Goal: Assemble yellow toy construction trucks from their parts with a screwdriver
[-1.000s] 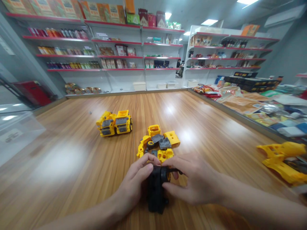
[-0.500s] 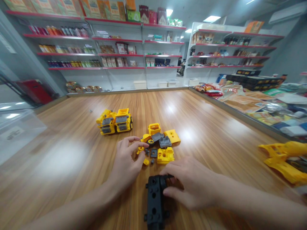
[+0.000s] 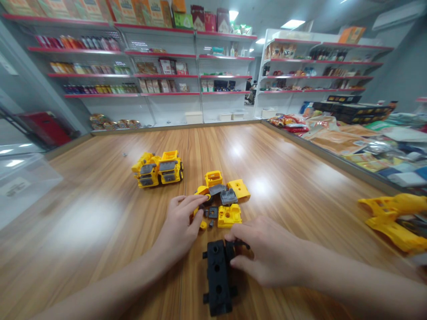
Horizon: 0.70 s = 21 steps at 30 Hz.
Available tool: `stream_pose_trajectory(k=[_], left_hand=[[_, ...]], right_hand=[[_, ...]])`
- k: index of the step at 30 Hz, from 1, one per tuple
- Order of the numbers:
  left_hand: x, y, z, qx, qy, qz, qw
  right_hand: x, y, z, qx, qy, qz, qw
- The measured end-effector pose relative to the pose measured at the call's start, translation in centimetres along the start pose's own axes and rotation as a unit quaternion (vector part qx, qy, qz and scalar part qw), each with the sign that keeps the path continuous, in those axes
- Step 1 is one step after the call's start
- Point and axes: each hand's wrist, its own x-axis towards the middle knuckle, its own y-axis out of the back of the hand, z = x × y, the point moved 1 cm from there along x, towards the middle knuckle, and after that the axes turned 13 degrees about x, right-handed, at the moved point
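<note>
My left hand (image 3: pixel 183 218) reaches over a group of loose toy truck parts, thumb and fingers apart. Its fingertips rest at a small wheel with a yellow hub (image 3: pixel 208 197). Close by are a dark grey square piece (image 3: pixel 212 212), a small grey piece (image 3: pixel 211 223) and a yellow cab part (image 3: pixel 230 215). My right hand (image 3: pixel 260 249) pinches a black wheel (image 3: pixel 230 250) at the upper right side of a black toy chassis (image 3: pixel 218 278). Short axle stubs stick out from the chassis sides. The fingers partly hide the wheel.
Two yellow toy trucks (image 3: pixel 158 168) stand left of the parts. Yellow toy pieces (image 3: pixel 396 218) lie at the right edge. A clear plastic bin (image 3: pixel 26 186) is at left. Packaged goods (image 3: pixel 336 138) lie beyond the table's right edge; stocked shelves (image 3: pixel 167 75) stand behind.
My left hand has moved slightly right, its fingertips now at the yellow-hubbed wheel. The black chassis has turned a little. My right hand stays beside it with the black wheel.
</note>
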Motion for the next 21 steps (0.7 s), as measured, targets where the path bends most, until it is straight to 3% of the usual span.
stream_pose_trajectory(k=[13, 18, 21], left_hand=[[0.49, 0.70, -0.18, -0.022, 0.053, -0.014, 0.998], [0.52, 0.77, -0.03, -0.049, 0.102, -0.009, 0.993], [0.51, 0.58, -0.07, -0.039, 0.091, -0.014, 0.995]], right_hand=[[0.05, -0.46, 0.61, 0.028, 0.000, 0.027, 0.999], [0.16, -0.36, 0.16, 0.035, 0.000, 0.006, 0.999], [0.22, -0.17, 0.00, 0.025, -0.004, 0.010, 1.000]])
